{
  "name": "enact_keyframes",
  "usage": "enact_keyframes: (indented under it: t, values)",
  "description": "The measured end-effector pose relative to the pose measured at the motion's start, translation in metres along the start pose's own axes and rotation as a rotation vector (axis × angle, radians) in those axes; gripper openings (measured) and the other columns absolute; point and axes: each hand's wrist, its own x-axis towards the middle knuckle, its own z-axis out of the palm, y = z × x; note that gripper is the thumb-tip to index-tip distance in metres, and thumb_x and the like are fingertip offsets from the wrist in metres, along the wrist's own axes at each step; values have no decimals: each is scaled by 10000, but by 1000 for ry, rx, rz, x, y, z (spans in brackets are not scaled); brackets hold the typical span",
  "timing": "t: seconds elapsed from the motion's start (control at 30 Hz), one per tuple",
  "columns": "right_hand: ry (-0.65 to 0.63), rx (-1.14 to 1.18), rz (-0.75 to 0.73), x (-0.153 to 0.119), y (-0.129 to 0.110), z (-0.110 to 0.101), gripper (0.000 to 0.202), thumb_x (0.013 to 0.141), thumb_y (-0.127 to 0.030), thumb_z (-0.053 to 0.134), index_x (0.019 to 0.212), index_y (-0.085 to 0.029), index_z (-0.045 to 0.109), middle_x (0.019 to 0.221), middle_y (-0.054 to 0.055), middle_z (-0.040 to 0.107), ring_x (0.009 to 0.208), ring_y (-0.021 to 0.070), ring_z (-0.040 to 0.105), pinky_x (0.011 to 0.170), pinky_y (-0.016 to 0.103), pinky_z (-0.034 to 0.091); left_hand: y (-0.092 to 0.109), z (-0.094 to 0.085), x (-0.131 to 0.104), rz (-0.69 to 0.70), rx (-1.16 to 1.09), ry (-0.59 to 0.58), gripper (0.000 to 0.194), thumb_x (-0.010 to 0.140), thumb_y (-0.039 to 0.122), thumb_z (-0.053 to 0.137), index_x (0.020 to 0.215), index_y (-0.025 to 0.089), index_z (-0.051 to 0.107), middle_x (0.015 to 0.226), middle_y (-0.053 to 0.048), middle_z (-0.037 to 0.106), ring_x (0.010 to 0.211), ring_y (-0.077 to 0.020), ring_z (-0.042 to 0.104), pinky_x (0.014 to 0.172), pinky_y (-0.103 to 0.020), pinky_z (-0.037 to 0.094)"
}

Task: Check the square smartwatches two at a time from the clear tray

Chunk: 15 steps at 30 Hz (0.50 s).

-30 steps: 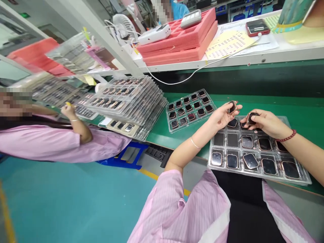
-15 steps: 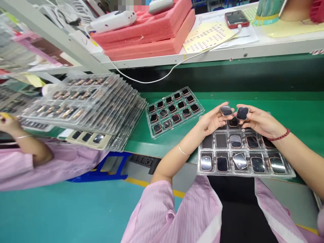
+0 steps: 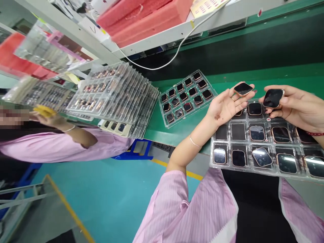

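Observation:
My left hand [image 3: 222,108] is turned palm up over the tray's far left part, holding a square smartwatch screen [image 3: 243,88] with a gold-coloured rim at its fingertips. To its right, my right hand [image 3: 301,109] pinches a second smartwatch screen [image 3: 273,98] between thumb and fingers, its dark face toward me. Below both hands lies a clear plastic tray [image 3: 236,167] with rows of pockets. Most visible pockets hold similar screens; one screen [image 3: 262,157] in the front row sits askew. My hands cover part of the back row.
Another clear tray [image 3: 193,111] of dark screens lies left on the green bench. Beyond it rises a tall stack of filled trays [image 3: 131,101]. A white cable [image 3: 174,55] droops from the shelf with pink foam [image 3: 152,25]. At left, a co-worker's hand [image 3: 57,120] holds something yellow.
The view has swung left and downward, so the bench sits further right. My hands have moved slightly apart, and the left-hand screen is tilted flatter. Each hand still holds its screen.

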Motion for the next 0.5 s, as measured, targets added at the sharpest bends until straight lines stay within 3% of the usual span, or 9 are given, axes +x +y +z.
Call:
enact_keyframes:
  t: [0.13,0.27,0.5]
  values:
    - [11,-2,-8,0,0,1,476,693,-418,908,1139,-314,778,1025,51,717,779,170,681,643,291,612,-3,-6,4,71,135,-15,396,1061,304,413,1436,246,523,1497,-77,535,1332,-288,593,862,-291,612]
    - [-13,13,-8,-1,-1,1,450,696,-429,908,1112,-309,786,1041,53,724,797,172,673,663,300,607,-7,-6,0,87,279,10,475,999,360,571,1465,288,513,1353,-66,654,1194,-247,681,808,-244,599]
    - [-87,17,-2,-4,-5,6,480,657,-430,928,1085,-267,784,1015,43,744,772,151,672,629,247,602,-12,-6,-5,113,527,-16,600,851,382,752,1412,259,580,1050,-52,772,753,-117,715,690,-212,562]
